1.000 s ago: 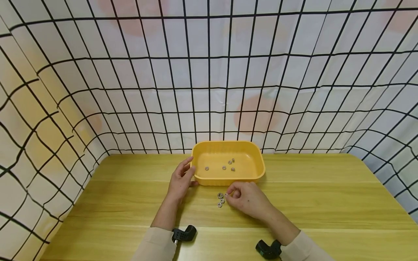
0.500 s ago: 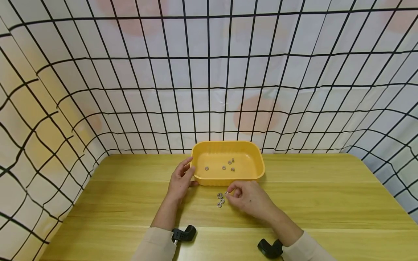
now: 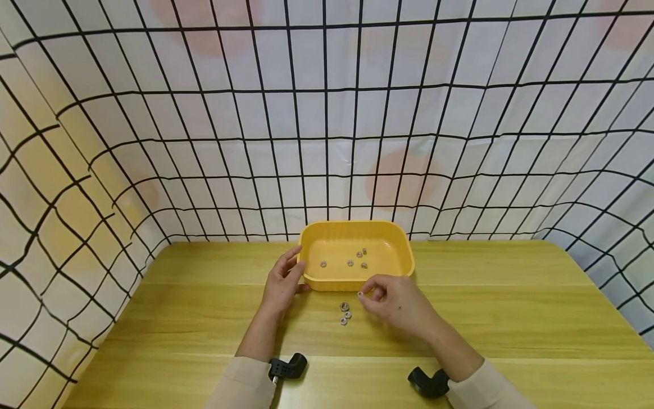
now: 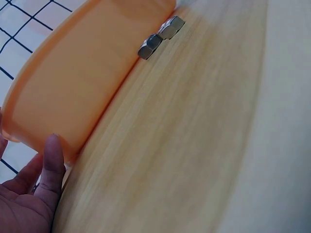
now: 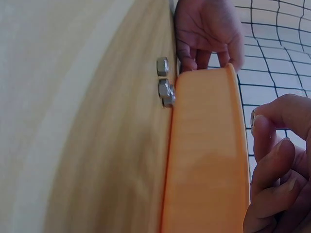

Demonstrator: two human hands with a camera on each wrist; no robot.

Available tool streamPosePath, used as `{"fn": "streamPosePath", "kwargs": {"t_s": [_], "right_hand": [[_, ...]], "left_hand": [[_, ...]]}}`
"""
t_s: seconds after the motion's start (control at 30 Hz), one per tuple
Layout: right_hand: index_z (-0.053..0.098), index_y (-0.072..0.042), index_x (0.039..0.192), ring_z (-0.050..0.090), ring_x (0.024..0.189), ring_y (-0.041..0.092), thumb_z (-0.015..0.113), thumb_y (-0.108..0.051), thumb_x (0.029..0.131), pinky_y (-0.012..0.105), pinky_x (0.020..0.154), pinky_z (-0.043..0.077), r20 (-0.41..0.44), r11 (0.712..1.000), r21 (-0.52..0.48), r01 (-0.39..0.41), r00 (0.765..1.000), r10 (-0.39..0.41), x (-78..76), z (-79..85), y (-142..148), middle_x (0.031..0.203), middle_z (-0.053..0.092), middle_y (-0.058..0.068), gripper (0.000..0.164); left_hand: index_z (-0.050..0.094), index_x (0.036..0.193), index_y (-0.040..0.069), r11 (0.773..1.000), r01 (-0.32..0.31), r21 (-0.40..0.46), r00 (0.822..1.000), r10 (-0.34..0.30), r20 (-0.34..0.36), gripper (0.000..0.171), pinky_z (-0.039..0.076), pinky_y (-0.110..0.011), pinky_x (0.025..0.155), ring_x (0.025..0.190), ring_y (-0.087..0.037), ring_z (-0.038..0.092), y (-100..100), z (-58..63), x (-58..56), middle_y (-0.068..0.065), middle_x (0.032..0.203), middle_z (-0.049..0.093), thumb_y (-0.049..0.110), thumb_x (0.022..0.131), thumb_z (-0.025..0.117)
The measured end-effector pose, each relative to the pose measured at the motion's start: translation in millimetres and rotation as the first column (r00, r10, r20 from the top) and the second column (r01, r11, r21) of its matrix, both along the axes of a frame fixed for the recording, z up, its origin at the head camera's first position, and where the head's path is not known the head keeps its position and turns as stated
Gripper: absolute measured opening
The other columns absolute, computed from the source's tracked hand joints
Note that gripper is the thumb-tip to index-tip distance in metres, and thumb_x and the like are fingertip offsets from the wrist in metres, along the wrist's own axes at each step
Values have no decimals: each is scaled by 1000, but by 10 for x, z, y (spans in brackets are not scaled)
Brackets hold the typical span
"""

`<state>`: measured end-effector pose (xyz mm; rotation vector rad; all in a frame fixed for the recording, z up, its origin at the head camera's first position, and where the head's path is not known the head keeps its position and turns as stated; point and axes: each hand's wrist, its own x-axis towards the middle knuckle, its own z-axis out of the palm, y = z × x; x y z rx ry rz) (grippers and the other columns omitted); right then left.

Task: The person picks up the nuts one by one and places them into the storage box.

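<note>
item, right hand (image 3: 397, 301): thumb and forefinger were pinched together on a nut, the remaining fingers folded beneath.

item, small hex nut (image 3: 360, 293): one, metal, at those fingertips, raised off the tabletop, its hole visible from above. judged very light, rigid and hard to damage, but slick and with little to hold. the best grip appeared to be across opposite flats, with the tips of thumb and forefinger, as it was held; a pinch on the corners would probably have let it twist out.

item, loose hex nuts (image 3: 344, 307): three, in a close cluster on the tabletop, left of the right hand's fingertips and a little nearer the person; the farthest looked the largest. judged best taken singly, by the outer sides, since close neighbours could be nudged away.

item, yellow tray (image 3: 332, 285): just beyond the right hand, shallow, rounded at the corners. apparently plastic, light, slightly flexible, likely to slide if knocked; the rim or an end wall looked the natural hold.

item, scattered hex nuts (image 3: 349, 263): five, on the tray's floor, ahead of the right hand and to its left.

item, left hand (image 3: 280, 288): at the tray's left end, fingers apart and relaxed, touching the outside; apparently steadying it.

item, tabletop (image 3: 470, 318): wood-grained, beneath both hands.

item, curtain (image 3: 455, 125): white, black-gridded, behind the tray, farthest from the hands.
</note>
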<state>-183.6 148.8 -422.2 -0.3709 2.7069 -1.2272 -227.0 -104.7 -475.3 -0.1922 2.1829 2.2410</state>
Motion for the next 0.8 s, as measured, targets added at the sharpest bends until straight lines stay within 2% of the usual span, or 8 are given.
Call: {"fn": "streamPosePath", "kwargs": {"t_s": [0.2, 0.43, 0.8], "right_hand": [[72, -19, 92, 52, 55, 12, 77, -24, 91, 21, 47, 44, -1, 1000, 3, 20, 1000, -20, -26, 69, 54, 73, 63, -4, 7], [72, -20, 92, 52, 56, 11, 76, -27, 92, 21, 48, 43, -70, 998, 53, 22, 997, -19, -83, 108, 115, 73, 63, -6, 8], [71, -19, 94, 51, 59, 14, 74, -30, 93, 22, 52, 41, -122, 991, 115, 68, 991, -54, -209, 212, 152, 72, 63, -4, 11]], "left_hand": [[53, 150, 23, 1000, 7, 1, 1000, -7, -1, 46, 62, -28, 72, 117, -33, 61, -6, -3, 1, -20, 149, 50, 20, 104, 59], [53, 149, 21, 1000, 6, 6, 1000, -6, 2, 46, 62, -29, 73, 120, -35, 59, -8, -14, 2, -21, 151, 49, 20, 104, 59], [53, 149, 23, 1000, 1, -5, 1000, -1, -3, 45, 62, -27, 70, 112, -31, 62, 5, -6, 5, -20, 148, 50, 19, 105, 58]]}}
